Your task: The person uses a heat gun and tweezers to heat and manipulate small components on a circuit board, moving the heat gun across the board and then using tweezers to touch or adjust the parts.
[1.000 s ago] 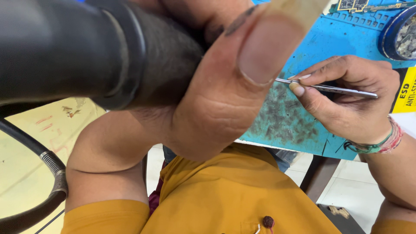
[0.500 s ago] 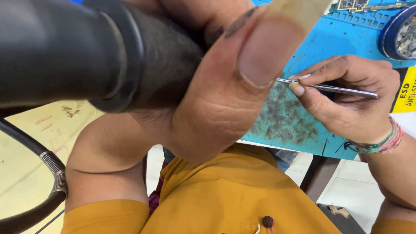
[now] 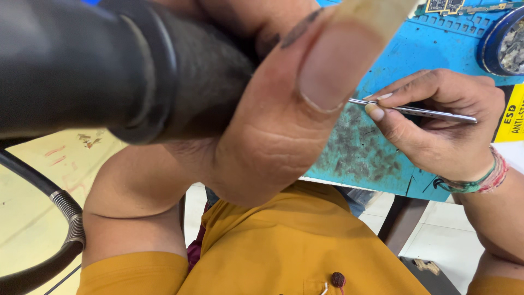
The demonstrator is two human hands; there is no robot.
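Head view: the left hand (image 3: 273, 109) gripped a thick black tool handle (image 3: 125, 65), filling the 10 o'clock side. The right hand (image 3: 436, 125) pinched metal tweezers (image 3: 420, 112) above the blue mat (image 3: 371, 158), near the tabletop's front edge at 3 o'clock.

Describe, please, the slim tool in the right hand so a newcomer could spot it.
Start at the blue work mat. Over its sooty patch, the right hand pinches thin silver tweezers that point left. Unlike the thick black handle nearby, they are narrow and shiny.
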